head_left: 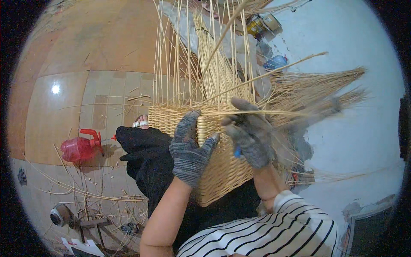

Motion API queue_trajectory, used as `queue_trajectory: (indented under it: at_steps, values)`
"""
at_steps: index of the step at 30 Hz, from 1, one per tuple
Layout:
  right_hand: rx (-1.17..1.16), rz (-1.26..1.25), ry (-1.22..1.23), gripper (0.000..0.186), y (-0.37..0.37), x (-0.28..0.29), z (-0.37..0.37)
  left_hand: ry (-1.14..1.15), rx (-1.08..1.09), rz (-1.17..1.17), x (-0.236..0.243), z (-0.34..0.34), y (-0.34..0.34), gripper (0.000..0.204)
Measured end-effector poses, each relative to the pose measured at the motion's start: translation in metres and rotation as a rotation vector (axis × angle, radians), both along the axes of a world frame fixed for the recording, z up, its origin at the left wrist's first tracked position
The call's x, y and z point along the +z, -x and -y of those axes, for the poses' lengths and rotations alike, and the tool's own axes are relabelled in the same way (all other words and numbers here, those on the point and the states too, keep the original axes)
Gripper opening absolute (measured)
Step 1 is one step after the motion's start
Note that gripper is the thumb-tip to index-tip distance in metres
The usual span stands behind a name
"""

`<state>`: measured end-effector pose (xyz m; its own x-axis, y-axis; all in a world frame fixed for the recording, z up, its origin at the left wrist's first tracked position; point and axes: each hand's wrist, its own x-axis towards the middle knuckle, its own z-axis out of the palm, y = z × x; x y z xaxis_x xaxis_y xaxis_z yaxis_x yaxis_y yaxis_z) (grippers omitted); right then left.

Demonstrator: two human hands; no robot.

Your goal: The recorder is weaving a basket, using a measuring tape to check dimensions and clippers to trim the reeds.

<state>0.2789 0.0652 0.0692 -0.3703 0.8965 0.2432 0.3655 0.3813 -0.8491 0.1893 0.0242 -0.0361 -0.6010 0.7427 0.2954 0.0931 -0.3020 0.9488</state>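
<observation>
A partly woven pale wicker basket [227, 171] rests on my black-clad lap, with long upright stakes [177, 64] rising from its upper edge. My left hand [188, 150], in a striped grey glove, grips the basket's corner, thumb and fingers either side of a glossy vertical band. My right hand [252, 137], also gloved and partly blurred, is at the basket's right part, just below a long horizontal strand [282, 112]. A small blue object [237, 150] shows at its lower side; whether the hand holds it or the strand is unclear.
Loose cane bundles [317, 79] lie to the right beside a pale wall. A red spray bottle [77, 150] stands on the floor at left among scattered canes. Behind the stakes are a blue container [276, 63] and a yellow tin [257, 26]. A dark stool [92, 223] is at lower left.
</observation>
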Motion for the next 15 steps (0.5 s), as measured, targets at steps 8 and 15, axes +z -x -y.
queue_trajectory:
  at_steps: [8, 15]
  values:
    - [0.021, -0.033, 0.353, 0.041, -0.035, 0.006, 0.003, 0.115, -0.089, 0.081, -0.003, -0.006, 0.008, 0.046]
    - [0.079, -0.342, 0.625, 0.037, -0.129, -0.068, 0.075, 0.01, -0.216, 0.294, -0.01, -0.007, -0.001, 0.052]
